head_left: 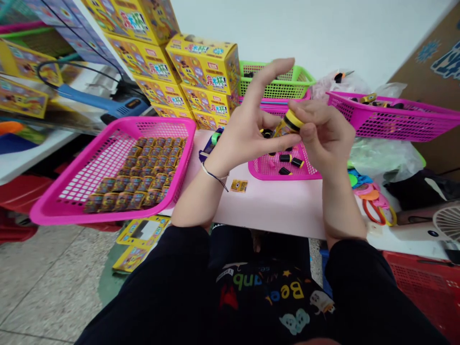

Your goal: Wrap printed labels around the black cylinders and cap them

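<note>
My left hand (247,127) and my right hand (325,132) meet above the table around a small cup (293,122) with a printed wrapper and a black and yellow end. The right thumb and fingers pinch its yellow end. On the other side, the left thumb lies along the cup while the left index finger points up and away; the remaining left fingers are partly hidden behind it. Below the hands, a pink basket (287,176) holds several loose black and yellow cups (292,160). A flat printed wrapper (239,186) lies on the white table (273,206).
At left, a pink basket (46,211) holds rows of wrapped cups (143,177). Yellow boxes (204,67) are stacked behind, near a blue heat gun (104,100). A green basket (276,88), another pink basket (395,117) and a fan (447,223) stand toward the right.
</note>
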The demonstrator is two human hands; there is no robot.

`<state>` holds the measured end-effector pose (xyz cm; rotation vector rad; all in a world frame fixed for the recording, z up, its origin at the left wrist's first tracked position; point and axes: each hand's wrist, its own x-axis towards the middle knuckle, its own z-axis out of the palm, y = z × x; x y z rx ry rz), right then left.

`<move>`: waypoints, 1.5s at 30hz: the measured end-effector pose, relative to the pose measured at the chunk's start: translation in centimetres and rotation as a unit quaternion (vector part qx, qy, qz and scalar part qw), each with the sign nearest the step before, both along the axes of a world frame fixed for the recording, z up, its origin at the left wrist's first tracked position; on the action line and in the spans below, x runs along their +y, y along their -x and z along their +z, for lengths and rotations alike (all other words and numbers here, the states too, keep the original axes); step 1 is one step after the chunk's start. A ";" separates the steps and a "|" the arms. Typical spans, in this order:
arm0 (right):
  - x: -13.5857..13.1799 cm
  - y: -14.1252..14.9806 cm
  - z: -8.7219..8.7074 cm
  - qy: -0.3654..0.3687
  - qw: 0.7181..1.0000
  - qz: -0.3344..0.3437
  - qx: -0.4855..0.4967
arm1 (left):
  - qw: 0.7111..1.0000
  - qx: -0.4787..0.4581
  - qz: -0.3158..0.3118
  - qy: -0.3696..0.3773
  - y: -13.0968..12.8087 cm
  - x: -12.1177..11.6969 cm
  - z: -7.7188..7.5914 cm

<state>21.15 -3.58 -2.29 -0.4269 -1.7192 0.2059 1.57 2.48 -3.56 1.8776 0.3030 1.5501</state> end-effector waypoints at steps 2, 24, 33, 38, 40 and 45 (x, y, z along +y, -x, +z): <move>-0.2 0.0 0.1 0.008 1.000 -0.005 -0.028 | 1.000 -0.006 -0.028 0.004 -0.3 0.2 0.0; -2.0 1.4 -0.3 -0.167 0.926 -0.248 -0.229 | 0.936 0.012 -0.181 0.303 -2.1 -5.4 2.0; -2.3 2.7 -0.1 -0.214 0.947 -0.193 -0.144 | 0.924 0.022 -0.277 0.263 -1.5 -6.0 2.4; -3.0 2.3 0.3 -0.155 0.962 -0.172 -0.145 | 0.895 -0.001 -0.349 0.279 -1.8 -6.5 2.4; -3.1 2.1 0.4 -0.164 0.952 -0.202 -0.159 | 0.898 0.002 -0.338 0.280 -1.7 -6.6 2.5; -2.8 1.8 0.2 -0.264 0.920 -0.245 -0.153 | 0.933 0.050 -0.254 0.251 -1.3 -7.1 2.7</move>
